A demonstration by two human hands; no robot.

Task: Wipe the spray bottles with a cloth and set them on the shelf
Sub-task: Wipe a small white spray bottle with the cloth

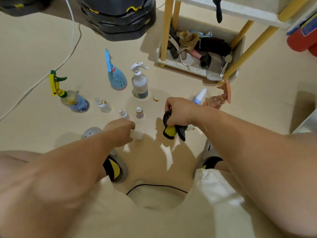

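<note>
Several spray bottles stand on the beige floor. Among them are a yellow-green trigger bottle [72,98], a blue teardrop bottle [117,78], a white trigger bottle [139,82] and an orange one [218,98] behind my right wrist. My right hand [178,111] grips a black and yellow cloth [171,129]. My left hand [120,130] reaches down with curled fingers onto a small clear bottle [138,134]; whether it holds the bottle is hidden. Two small bottles [123,114] [139,112] stand just beyond it. The shelf [240,9] rises at the upper right.
The shelf's lower tray [199,69] holds a jumble of cloths and tools between yellow legs [165,31]. Dark stacked cushions [118,19] sit at the top, a white cable [72,50] runs along the left, and a red object [300,40] is at the right edge. My slippered feet [116,167] are below.
</note>
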